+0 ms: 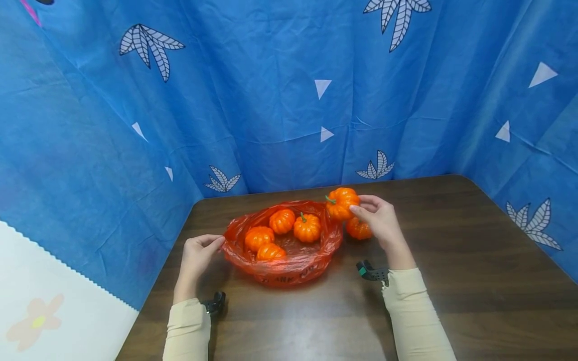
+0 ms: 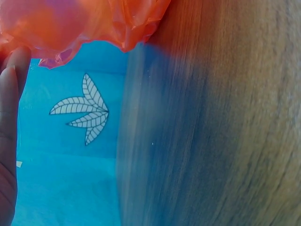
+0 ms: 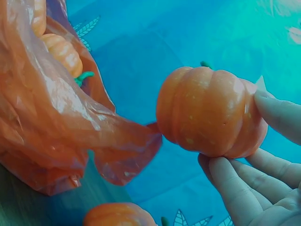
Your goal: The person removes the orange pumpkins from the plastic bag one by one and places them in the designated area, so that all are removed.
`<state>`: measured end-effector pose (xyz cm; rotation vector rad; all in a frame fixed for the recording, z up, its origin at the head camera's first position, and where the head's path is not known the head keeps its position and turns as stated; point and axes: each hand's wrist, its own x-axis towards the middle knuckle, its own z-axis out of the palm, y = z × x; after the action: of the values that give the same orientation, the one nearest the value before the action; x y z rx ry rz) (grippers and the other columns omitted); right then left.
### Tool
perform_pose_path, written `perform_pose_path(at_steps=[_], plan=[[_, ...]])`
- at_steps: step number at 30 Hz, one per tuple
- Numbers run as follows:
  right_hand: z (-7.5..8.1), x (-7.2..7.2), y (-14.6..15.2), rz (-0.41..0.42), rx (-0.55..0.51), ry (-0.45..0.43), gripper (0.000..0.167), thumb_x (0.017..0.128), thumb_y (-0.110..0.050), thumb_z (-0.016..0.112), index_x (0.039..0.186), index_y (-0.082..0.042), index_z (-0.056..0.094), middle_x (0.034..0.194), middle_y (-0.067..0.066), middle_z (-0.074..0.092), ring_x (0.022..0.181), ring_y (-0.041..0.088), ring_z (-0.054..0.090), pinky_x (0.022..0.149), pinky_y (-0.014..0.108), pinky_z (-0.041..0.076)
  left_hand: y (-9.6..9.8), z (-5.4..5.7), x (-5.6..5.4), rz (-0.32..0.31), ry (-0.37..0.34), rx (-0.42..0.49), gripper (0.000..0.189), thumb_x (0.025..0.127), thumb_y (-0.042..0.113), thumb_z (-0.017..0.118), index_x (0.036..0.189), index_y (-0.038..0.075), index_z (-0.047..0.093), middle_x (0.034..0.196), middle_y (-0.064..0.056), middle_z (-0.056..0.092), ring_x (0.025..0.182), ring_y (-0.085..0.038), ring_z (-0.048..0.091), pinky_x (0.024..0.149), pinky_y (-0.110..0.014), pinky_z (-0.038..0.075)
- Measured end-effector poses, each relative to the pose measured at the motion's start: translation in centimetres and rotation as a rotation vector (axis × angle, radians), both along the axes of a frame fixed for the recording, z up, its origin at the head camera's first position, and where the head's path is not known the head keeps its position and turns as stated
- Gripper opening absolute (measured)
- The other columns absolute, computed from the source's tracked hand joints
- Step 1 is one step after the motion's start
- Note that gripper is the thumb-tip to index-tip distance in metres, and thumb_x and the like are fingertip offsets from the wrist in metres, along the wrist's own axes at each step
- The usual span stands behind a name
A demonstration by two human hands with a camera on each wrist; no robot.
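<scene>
A red plastic bag lies spread open on the table with several small orange pumpkins inside it. The left hand pinches the bag's left rim between thumb and fingers; in the left wrist view the fingers meet the red plastic. At the bag's right rim, the right hand holds one pumpkin up, thumb on one side and fingers on the other, as the right wrist view shows. Below that hand another pumpkin sits on the table just outside the bag, partly hidden.
The dark wooden table reaches back to a blue curtain printed with white leaves and triangles. At the lower left hangs a white cloth with a flower print. Black straps are worn at both wrists.
</scene>
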<state>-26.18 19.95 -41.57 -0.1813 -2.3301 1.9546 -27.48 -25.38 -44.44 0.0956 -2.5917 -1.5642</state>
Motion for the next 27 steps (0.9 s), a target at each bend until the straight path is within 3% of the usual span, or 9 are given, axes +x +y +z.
perform_pose_path(at_steps=[11,21,27], plan=[[-0.1,0.4,1.7,-0.055,-0.009,-0.035,0.067,0.094,-0.044,0.067,0.146,-0.008,0.046,0.142,0.019,0.057,0.121,0.031,0.061,0.107,0.045,0.048,0.0,-0.2,-0.1,-0.002,0.011,-0.003,0.034,0.094,0.030,0.071,0.108,0.000,0.075,0.102,-0.016,0.076,0.089,-0.031,0.072,0.086,-0.041,0.061],[-0.6,0.4,3.2,-0.095,-0.036,-0.049,0.069,0.094,-0.045,0.066,0.149,-0.009,0.044,0.145,0.017,0.055,0.111,0.014,0.065,0.108,0.043,0.046,-0.1,-0.3,-0.2,0.001,0.020,-0.015,0.032,0.094,0.029,0.071,0.108,0.000,0.076,0.101,-0.017,0.076,0.090,-0.035,0.072,0.086,-0.042,0.061],[-0.9,0.5,3.9,-0.103,-0.044,-0.050,0.071,0.094,-0.044,0.065,0.150,-0.007,0.041,0.147,0.020,0.053,0.111,0.012,0.065,0.109,0.044,0.045,-0.1,-0.3,-0.2,0.009,0.008,-0.016,0.033,0.094,0.030,0.071,0.108,0.001,0.076,0.100,-0.015,0.077,0.084,-0.027,0.073,0.085,-0.040,0.061]])
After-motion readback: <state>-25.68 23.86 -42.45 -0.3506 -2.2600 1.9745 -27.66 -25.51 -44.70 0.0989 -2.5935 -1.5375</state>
